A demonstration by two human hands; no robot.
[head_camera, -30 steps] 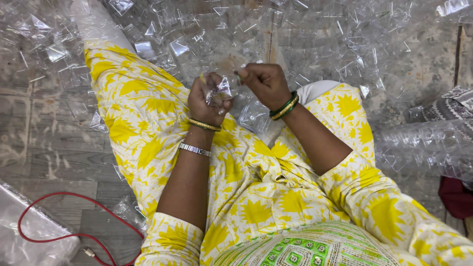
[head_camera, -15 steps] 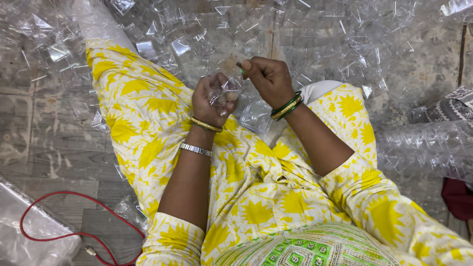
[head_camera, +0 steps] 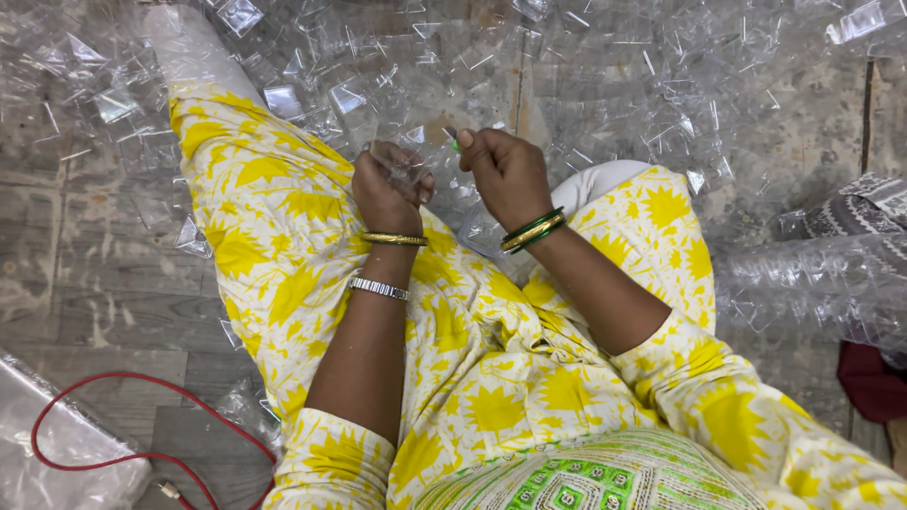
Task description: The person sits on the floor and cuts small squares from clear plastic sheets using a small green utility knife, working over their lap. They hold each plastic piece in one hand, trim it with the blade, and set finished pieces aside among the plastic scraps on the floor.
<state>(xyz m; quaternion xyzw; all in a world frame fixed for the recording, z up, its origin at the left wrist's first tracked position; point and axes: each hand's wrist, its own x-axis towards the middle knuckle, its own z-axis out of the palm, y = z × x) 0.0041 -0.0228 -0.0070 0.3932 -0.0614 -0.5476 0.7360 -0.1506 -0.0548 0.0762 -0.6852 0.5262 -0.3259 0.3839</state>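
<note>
I sit on the floor in yellow-and-white patterned clothes (head_camera: 283, 227). My left hand (head_camera: 385, 187) is closed around a small clear plastic piece (head_camera: 404, 159), held above my lap. Just to its right, my right hand (head_camera: 505, 170) pinches a thin small object at its fingertips, close to the plastic piece; what it is I cannot make out. Bangles circle both wrists. A big heap of similar clear plastic pieces (head_camera: 567, 66) lies on the floor just beyond my hands.
A stack of clear plastic (head_camera: 812, 283) lies at the right, with patterned cloth (head_camera: 864, 212) behind it and a dark red item (head_camera: 874, 378) below. A red cable (head_camera: 113, 416) loops over a clear plastic bag (head_camera: 47, 453) at lower left. The floor (head_camera: 94, 283) is grey wood.
Both hands have shifted slightly; the right hand has drawn a little to the right of the left, still working at the clear plastic piece.
</note>
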